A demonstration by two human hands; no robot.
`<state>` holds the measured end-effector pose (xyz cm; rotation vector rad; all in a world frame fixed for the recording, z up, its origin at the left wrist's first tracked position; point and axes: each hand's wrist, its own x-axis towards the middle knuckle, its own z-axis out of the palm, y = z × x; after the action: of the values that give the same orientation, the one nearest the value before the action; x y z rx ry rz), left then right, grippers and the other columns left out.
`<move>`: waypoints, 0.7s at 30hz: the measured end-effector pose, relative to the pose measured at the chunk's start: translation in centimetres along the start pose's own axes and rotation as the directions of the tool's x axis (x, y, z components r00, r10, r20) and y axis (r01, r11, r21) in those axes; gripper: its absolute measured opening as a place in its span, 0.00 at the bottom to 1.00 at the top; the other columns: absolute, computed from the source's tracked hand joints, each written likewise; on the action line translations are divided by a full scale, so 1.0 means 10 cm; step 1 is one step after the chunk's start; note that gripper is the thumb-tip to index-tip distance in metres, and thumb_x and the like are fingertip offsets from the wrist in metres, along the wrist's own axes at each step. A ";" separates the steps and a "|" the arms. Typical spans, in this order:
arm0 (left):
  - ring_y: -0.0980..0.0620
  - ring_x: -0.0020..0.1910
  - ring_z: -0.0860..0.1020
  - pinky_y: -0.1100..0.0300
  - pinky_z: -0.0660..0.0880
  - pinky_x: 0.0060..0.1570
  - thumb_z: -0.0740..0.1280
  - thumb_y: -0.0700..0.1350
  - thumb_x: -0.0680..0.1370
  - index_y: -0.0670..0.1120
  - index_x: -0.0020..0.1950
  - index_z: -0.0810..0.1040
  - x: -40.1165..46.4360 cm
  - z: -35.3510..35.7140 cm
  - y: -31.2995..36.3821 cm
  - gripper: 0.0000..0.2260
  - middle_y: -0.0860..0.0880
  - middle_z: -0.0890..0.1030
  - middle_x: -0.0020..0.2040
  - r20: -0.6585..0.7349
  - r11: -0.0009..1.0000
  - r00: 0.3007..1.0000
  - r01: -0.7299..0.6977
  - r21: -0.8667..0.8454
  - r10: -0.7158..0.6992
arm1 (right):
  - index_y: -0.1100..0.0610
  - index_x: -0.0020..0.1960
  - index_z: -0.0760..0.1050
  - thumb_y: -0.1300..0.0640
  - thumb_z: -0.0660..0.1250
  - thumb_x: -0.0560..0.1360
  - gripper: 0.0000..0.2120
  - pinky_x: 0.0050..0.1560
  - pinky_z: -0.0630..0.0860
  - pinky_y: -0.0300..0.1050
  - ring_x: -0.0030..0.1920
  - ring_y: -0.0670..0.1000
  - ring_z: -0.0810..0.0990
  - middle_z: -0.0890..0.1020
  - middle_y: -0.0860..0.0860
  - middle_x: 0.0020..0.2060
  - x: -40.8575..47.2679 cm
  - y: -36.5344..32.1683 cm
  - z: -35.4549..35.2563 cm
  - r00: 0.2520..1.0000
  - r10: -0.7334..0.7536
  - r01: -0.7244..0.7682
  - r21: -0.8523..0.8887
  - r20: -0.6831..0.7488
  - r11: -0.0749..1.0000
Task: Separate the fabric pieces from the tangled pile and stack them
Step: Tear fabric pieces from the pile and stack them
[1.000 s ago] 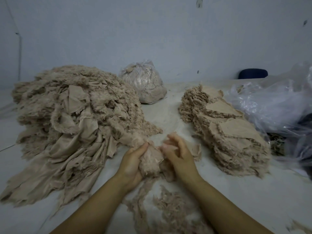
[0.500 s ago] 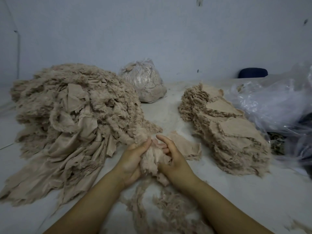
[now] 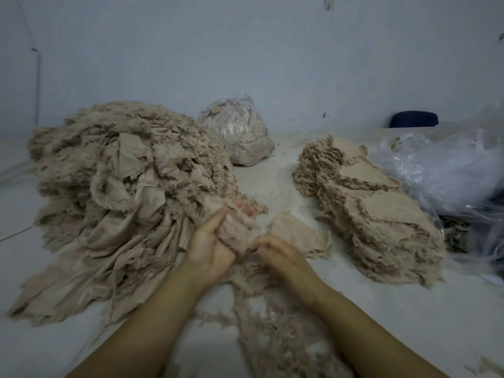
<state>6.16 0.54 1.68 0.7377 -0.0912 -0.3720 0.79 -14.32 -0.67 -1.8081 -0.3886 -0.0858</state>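
beige fabric pile (image 3: 114,192), navy chair (image 3: 414,120)

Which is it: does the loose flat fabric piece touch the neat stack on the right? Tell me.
Apart. The head view shows a strip of bare table between the loose flat piece and the stack.

Left hand (image 3: 210,248) fingertips motion-blurred behind fabric clump (image 3: 236,231), clear plastic bags (image 3: 447,170) cut off at right edge
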 end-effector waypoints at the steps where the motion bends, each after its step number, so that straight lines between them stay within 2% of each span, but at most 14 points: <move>1: 0.46 0.49 0.83 0.51 0.79 0.46 0.58 0.46 0.75 0.42 0.44 0.86 -0.02 0.03 -0.07 0.17 0.40 0.83 0.50 0.047 0.999 0.998 0.040 -0.006 -0.040 | 0.54 0.49 0.78 0.39 0.63 0.75 0.19 0.55 0.75 0.46 0.49 0.47 0.80 0.82 0.52 0.47 0.01 -0.01 0.00 0.991 0.068 -0.053 0.126 -0.115 0.991; 2: 0.45 0.51 0.82 0.50 0.79 0.48 0.58 0.46 0.74 0.42 0.47 0.85 -0.04 0.04 -0.12 0.17 0.39 0.83 0.52 0.084 0.997 0.993 0.078 0.000 -0.078 | 0.60 0.50 0.77 0.37 0.62 0.73 0.26 0.53 0.76 0.52 0.49 0.53 0.81 0.82 0.57 0.46 0.02 0.00 0.01 0.978 0.138 -0.100 0.230 -0.154 0.968; 4: 0.43 0.56 0.80 0.49 0.74 0.54 0.58 0.45 0.72 0.41 0.57 0.82 -0.07 0.01 -0.19 0.19 0.37 0.80 0.58 0.112 0.992 0.986 0.126 0.021 -0.127 | 0.64 0.51 0.77 0.39 0.66 0.70 0.27 0.52 0.76 0.55 0.48 0.61 0.80 0.81 0.62 0.44 0.03 0.02 0.08 0.967 0.216 -0.151 0.369 -0.139 0.917; 6: 0.43 0.58 0.79 0.49 0.71 0.57 0.56 0.44 0.72 0.42 0.62 0.77 -0.08 -0.03 -0.24 0.22 0.37 0.78 0.62 0.140 0.989 0.979 0.143 0.040 -0.148 | 0.60 0.49 0.78 0.42 0.68 0.69 0.21 0.43 0.76 0.48 0.43 0.57 0.79 0.80 0.58 0.41 0.05 0.03 0.09 0.950 0.282 -0.184 0.493 -0.132 0.850; 8: 0.42 0.59 0.78 0.48 0.70 0.59 0.55 0.43 0.71 0.42 0.64 0.76 -0.09 -0.05 -0.24 0.23 0.37 0.76 0.63 0.172 0.988 0.973 0.149 0.037 -0.153 | 0.57 0.49 0.80 0.43 0.68 0.68 0.19 0.35 0.76 0.41 0.37 0.50 0.80 0.81 0.54 0.39 0.06 0.00 0.04 0.937 0.337 -0.209 0.622 -0.094 0.754; 11: 0.42 0.61 0.77 0.48 0.70 0.60 0.53 0.41 0.69 0.41 0.66 0.72 -0.10 -0.08 -0.24 0.26 0.37 0.76 0.63 0.181 0.989 0.972 0.146 0.025 -0.148 | 0.59 0.50 0.83 0.49 0.69 0.68 0.17 0.36 0.79 0.40 0.39 0.48 0.82 0.84 0.55 0.42 0.05 -0.01 0.02 0.929 0.368 -0.259 0.676 -0.020 0.690; 13: 0.42 0.59 0.79 0.47 0.72 0.56 0.53 0.40 0.68 0.42 0.67 0.70 -0.11 -0.07 -0.24 0.27 0.37 0.77 0.62 0.171 0.988 0.973 0.151 0.033 -0.155 | 0.62 0.46 0.83 0.53 0.70 0.68 0.14 0.40 0.80 0.42 0.41 0.51 0.83 0.84 0.58 0.42 0.05 0.02 0.02 0.933 0.358 -0.243 0.679 -0.031 0.692; 16: 0.43 0.55 0.81 0.48 0.77 0.51 0.59 0.40 0.71 0.43 0.66 0.70 -0.11 -0.05 -0.22 0.22 0.39 0.80 0.58 0.140 0.982 0.976 0.153 0.108 -0.167 | 0.59 0.39 0.84 0.55 0.71 0.68 0.07 0.41 0.80 0.42 0.39 0.51 0.82 0.84 0.57 0.38 0.02 0.05 0.01 0.956 0.281 -0.165 0.627 -0.090 0.761; 19: 0.43 0.58 0.79 0.49 0.78 0.53 0.61 0.40 0.72 0.43 0.67 0.69 -0.09 -0.07 -0.22 0.22 0.40 0.80 0.59 0.105 0.977 0.978 0.168 0.132 -0.182 | 0.55 0.42 0.81 0.59 0.73 0.71 0.01 0.46 0.79 0.45 0.43 0.52 0.81 0.84 0.56 0.42 0.03 0.08 0.03 0.937 0.217 -0.093 0.401 -0.274 0.911; 21: 0.40 0.61 0.77 0.47 0.73 0.59 0.56 0.40 0.73 0.42 0.67 0.69 -0.11 -0.08 -0.23 0.21 0.36 0.78 0.61 0.142 0.969 0.960 0.232 0.089 -0.243 | 0.51 0.46 0.77 0.57 0.76 0.69 0.09 0.48 0.78 0.42 0.45 0.49 0.79 0.82 0.52 0.47 0.04 0.12 0.04 0.913 0.165 -0.103 0.180 -0.373 0.978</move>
<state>4.60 -0.09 -0.35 0.7925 -0.1610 -0.6576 1.50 -14.14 -1.72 -1.6091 0.0126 -0.3034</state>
